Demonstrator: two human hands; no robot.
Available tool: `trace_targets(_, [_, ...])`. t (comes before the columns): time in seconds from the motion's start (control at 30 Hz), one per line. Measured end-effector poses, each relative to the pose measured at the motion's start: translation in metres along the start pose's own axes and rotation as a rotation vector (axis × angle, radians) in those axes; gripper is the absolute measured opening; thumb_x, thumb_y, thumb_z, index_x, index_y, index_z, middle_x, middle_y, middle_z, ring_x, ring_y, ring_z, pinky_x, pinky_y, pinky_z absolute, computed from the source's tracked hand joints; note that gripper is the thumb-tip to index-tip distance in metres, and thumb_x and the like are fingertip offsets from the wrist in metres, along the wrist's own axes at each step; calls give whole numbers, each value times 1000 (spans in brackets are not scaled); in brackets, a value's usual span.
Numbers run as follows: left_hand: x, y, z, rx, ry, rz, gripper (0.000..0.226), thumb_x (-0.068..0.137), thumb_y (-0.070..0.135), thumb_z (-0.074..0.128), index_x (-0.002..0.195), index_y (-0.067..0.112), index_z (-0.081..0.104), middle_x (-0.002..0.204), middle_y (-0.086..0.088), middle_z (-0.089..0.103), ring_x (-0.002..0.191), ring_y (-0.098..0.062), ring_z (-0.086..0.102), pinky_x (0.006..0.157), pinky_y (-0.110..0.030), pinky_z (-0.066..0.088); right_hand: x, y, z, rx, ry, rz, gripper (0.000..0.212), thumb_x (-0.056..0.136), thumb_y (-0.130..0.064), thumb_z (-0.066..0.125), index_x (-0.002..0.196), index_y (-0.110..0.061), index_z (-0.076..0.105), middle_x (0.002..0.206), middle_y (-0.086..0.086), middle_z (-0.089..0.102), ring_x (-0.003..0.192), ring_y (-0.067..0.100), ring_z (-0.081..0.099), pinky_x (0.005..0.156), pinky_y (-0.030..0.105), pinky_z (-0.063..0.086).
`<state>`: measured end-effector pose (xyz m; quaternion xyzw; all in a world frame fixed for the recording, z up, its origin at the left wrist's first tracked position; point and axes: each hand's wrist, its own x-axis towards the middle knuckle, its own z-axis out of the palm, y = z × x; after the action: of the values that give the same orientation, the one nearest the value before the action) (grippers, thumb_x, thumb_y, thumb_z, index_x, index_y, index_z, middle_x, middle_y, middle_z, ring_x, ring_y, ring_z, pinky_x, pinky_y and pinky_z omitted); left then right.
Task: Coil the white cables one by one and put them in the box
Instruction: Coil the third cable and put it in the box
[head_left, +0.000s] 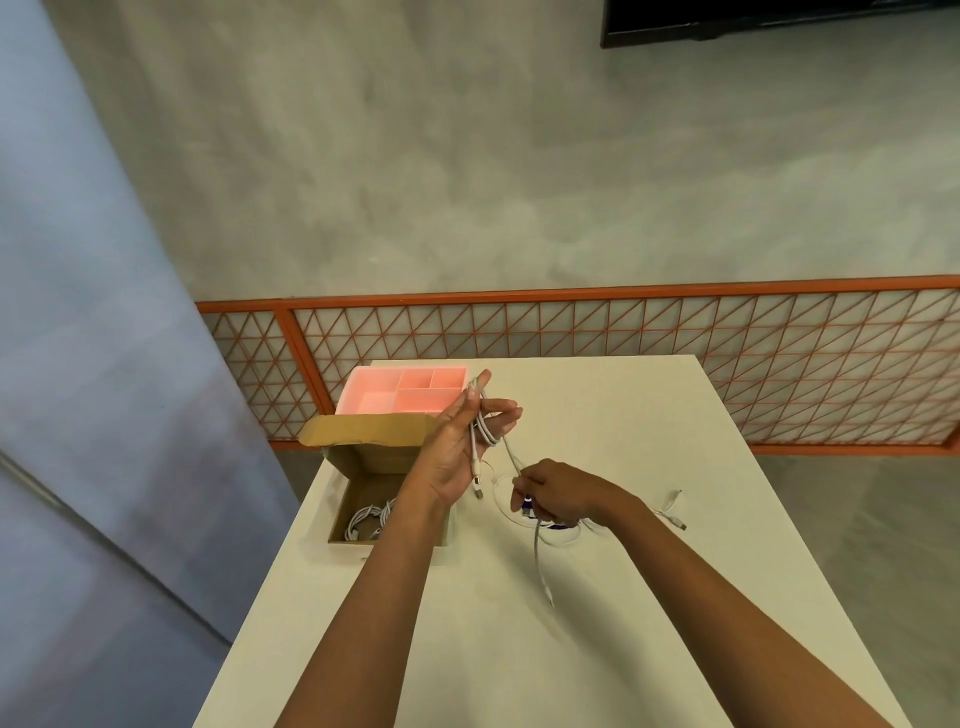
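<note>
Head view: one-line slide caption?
Left hand holds a half-coiled white cable, right hand pinches its slack; coiled cables lie in the open cardboard box.

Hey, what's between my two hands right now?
In the head view, one slanting stretch of the white cable runs from the loops held in the left hand down to the right hand, above the table.

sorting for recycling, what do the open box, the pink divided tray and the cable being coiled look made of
Open box: brown cardboard, matte, with a creased fold-back flap. Pink divided tray: probably moulded plastic, smooth, faint sheen, thin even walls. White cable: flexible smooth plastic or rubber jacket, judging by its loose loops; plug material too small to tell.
</note>
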<state>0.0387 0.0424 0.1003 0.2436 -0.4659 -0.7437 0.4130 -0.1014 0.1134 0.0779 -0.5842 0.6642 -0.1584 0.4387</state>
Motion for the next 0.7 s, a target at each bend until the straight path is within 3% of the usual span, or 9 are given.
trace_targets(0.13, [3, -7, -2, 187, 42, -39, 44, 102, 27, 35, 145, 16, 32, 91, -4, 75, 95, -20, 70, 89, -30, 52, -7, -9, -3, -60, -68, -38, 38, 102, -28, 34, 79, -17, 62, 55, 2, 48, 48, 17, 38, 49, 24, 34])
trace_targets(0.3, [2, -16, -4, 466, 44, -86, 39, 103, 31, 32, 141, 22, 37, 96, 3, 74, 92, -15, 71, 83, -22, 50, -8, -21, -10, -249, 8, -87, 41, 100, -31, 38, 82, -16, 71, 79, 7, 63, 69, 19, 51, 69, 30, 40])
trace_targets(0.4, [-3, -18, 1, 559, 16, -101, 24, 103, 29, 31, 124, 28, 43, 103, 8, 70, 87, -7, 69, 75, -15, 49, -12, -27, -16, -286, 1, -113, 41, 100, -29, 38, 82, -12, 71, 78, -11, 61, 72, 14, 53, 68, 26, 41])
trace_targets(0.47, [-3, -20, 2, 651, 31, -92, 23, 103, 34, 32, 123, 29, 43, 116, 10, 59, 99, -5, 61, 85, -15, 47, -15, -32, -19, -322, -7, -170, 43, 101, -32, 37, 75, -17, 68, 97, -23, 57, 87, 11, 57, 77, 27, 44])
trace_targets(0.5, [-2, -23, 0, 713, 32, -83, 32, 101, 41, 34, 131, 30, 40, 121, 5, 57, 106, -12, 58, 95, -24, 46, -17, -35, -22, -335, -2, -187, 45, 101, -34, 36, 74, -18, 68, 98, -22, 56, 84, 11, 57, 76, 26, 43])
trace_targets(0.53, [0, -27, -5, 762, 17, -77, 39, 97, 50, 36, 133, 34, 38, 120, -5, 60, 109, -22, 59, 100, -36, 46, -19, -37, -25, -342, 5, -192, 47, 101, -36, 36, 75, -15, 69, 87, -17, 58, 73, 10, 55, 70, 22, 40])
trace_targets(0.6, [3, -35, -14, 793, -31, -92, 44, 92, 59, 39, 129, 35, 41, 103, -19, 64, 96, -30, 65, 94, -50, 49, -24, -43, -33, -368, 36, -204, 48, 101, -37, 36, 75, -12, 67, 61, -10, 50, 55, 5, 45, 58, 18, 33])
trace_targets(0.7, [1, -32, -9, 726, -58, -127, 35, 102, 33, 34, 136, 25, 37, 85, -13, 65, 69, -16, 68, 64, -35, 59, -28, -47, -46, -364, 111, -242, 48, 100, -40, 40, 66, -14, 62, 50, -9, 46, 47, 4, 42, 55, 19, 34])
